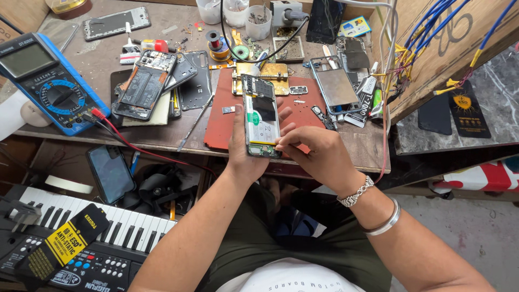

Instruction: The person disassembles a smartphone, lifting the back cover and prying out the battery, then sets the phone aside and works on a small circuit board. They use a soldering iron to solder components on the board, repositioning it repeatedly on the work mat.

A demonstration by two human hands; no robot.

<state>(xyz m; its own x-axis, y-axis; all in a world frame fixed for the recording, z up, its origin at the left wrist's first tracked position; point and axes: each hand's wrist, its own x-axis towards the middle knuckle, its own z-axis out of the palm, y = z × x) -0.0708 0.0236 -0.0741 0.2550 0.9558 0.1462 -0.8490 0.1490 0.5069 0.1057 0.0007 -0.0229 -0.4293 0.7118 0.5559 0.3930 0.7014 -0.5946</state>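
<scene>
My left hand (241,148) clasps the opened slim black phone w/ exposed battery (260,116) by its edges, above the red mat (224,116); right hand (313,154) fingertips pinch its bottom end. Light, stiff, prob fragile inside.

Opened phone (261,116) lower end hidden by right hand (319,154) fingers (285,145); keyboard (81,243) cut off by bottom edge.

Multimeter (51,81), blue-edged, far left of bench: grey rectangular LCD at its top. Dark phone screen (111,173) below bench edge, tilted. Black-and-yellow anti-static strip package (65,243) lying diag. across keyboard (92,238), bottom left. Opened phone (261,116) at centre: white battery label w/ green patch. Black card w/ gold round emblem (469,108), right, on marble slab. Small blue-yellow card (354,26) top centre-right.
</scene>
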